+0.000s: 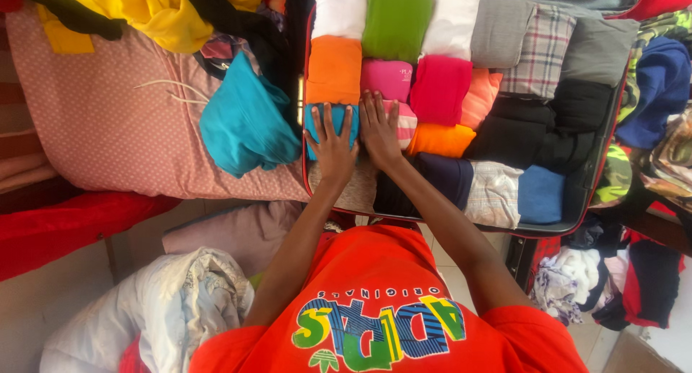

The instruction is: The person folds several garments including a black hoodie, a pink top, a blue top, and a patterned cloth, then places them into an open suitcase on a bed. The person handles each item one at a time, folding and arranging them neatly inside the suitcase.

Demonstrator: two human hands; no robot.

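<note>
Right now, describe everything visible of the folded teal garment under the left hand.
The folded teal garment looks like soft cloth, rolled into a compact bundle. It lies in the suitcase near its left wall, just below an orange bundle. The left hand presses flat on it, fingers spread, hiding much of it; the right hand rests beside it.

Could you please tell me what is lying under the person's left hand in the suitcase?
The left hand presses flat on a folded teal garment, just below an orange one in the suitcase. The palm covers the garment's lower part, so whatever lies beneath stays hidden.
</note>
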